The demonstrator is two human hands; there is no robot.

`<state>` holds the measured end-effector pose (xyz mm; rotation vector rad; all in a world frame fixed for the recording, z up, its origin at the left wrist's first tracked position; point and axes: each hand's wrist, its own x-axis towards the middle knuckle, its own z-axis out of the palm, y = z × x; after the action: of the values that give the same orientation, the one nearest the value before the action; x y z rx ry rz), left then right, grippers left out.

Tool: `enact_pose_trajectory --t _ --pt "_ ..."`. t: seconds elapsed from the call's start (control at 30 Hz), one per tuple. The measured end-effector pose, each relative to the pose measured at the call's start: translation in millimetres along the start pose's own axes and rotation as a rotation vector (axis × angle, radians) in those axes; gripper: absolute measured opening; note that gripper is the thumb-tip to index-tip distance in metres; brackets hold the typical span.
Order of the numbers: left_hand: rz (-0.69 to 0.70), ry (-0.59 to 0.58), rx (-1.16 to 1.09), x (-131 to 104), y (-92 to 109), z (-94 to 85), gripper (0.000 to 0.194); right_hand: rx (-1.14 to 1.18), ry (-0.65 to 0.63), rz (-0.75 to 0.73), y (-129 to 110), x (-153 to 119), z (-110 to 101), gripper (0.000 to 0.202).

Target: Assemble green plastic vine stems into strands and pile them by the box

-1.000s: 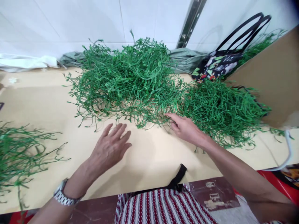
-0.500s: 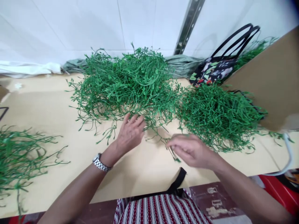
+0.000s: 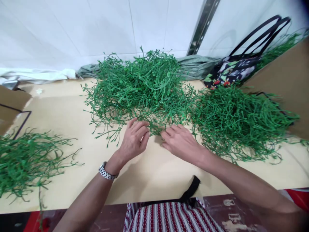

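A large tangled heap of green artificial stems (image 3: 142, 80) with small budded tips lies at the middle of the table. At its near edge my left hand (image 3: 135, 138), with a metal watch on the wrist, has its thumb and fingers bent together around thin stems. My right hand (image 3: 180, 141) is just to the right, palm down, its curled fingertips closed at the same loose strands. Fingers partly cover what each hand grips. The two hands are a short gap apart, with a few stems (image 3: 155, 127) showing between them.
A second green heap (image 3: 236, 122) lies to the right against a cardboard sheet (image 3: 277, 77). More stems (image 3: 29, 161) spread at the left, near a cardboard box (image 3: 11, 106). A floral bag (image 3: 234, 71) stands at the back right. A black strap (image 3: 191, 188) lies at the front edge.
My right hand has moved left and away from me, back to the heap's near edge. My left hand's thumb and fingers have curled in. The view has shifted left.
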<state>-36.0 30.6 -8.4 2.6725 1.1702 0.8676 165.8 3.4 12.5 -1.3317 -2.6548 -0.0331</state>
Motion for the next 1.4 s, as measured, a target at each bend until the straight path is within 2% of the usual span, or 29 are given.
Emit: enact_pose_trajectory --t 0.1,0.2,0.3,0.4,0.57,0.63,0.7,0.83,0.93,1.0,1.1,1.17,1.23,1.33,1.4 --pt "-0.063 -0.076 -0.210 7 2 -1.7 0.015 -0.093 -0.066 0.028 -2 8 27 0.021" --pt "-0.087 -0.176 -0.285 13 -4 -0.9 0.023 0.023 -0.083 -0.028 5 -2 24 0.021" --pt "-0.109 -0.268 -0.207 22 -16 6.4 0.033 0.191 -0.116 -0.090 12 -15 4 0.020" --pt "-0.121 -0.274 -0.073 31 -28 18.0 0.034 0.218 -0.176 0.036 15 -22 -6 0.020" --pt "-0.097 -0.238 0.174 36 -35 33.4 0.026 -0.001 -0.343 0.221 15 -22 15 0.026" --pt "-0.071 -0.244 0.225 34 -36 36.0 0.025 -0.002 -0.372 0.206 16 -22 20 0.019" --pt "-0.056 -0.243 0.242 31 -38 37.6 0.025 0.162 -0.380 0.122 19 -23 15 0.017" --pt "-0.047 -0.250 0.243 30 -43 41.6 0.025 0.752 -0.349 -0.052 28 -31 -11 0.026" --pt "-0.060 -0.230 0.228 31 -44 42.6 0.024 1.024 -0.280 -0.110 34 -34 -20 0.033" --pt "-0.044 -0.161 0.189 29 -41 39.0 0.024 1.099 -0.184 -0.028 37 -33 -16 0.038" --pt "-0.021 0.045 0.108 18 -26 27.2 0.022 1.084 -0.053 0.126 36 -27 -6 0.042" --pt "-0.066 0.164 0.008 6 -9 19.1 0.018 1.062 -0.002 0.115 30 -22 -1 0.040" --pt "-0.182 0.176 -0.231 -7 12 14.6 0.014 1.059 0.055 0.062 20 -17 4 0.035" --pt "-0.527 0.109 -0.884 -19 39 17.2 0.013 0.985 0.079 -0.008 2 -11 14 0.023" --pt "-0.758 0.143 -1.267 -22 48 22.6 0.011 0.870 0.050 -0.057 -9 -10 20 0.018"
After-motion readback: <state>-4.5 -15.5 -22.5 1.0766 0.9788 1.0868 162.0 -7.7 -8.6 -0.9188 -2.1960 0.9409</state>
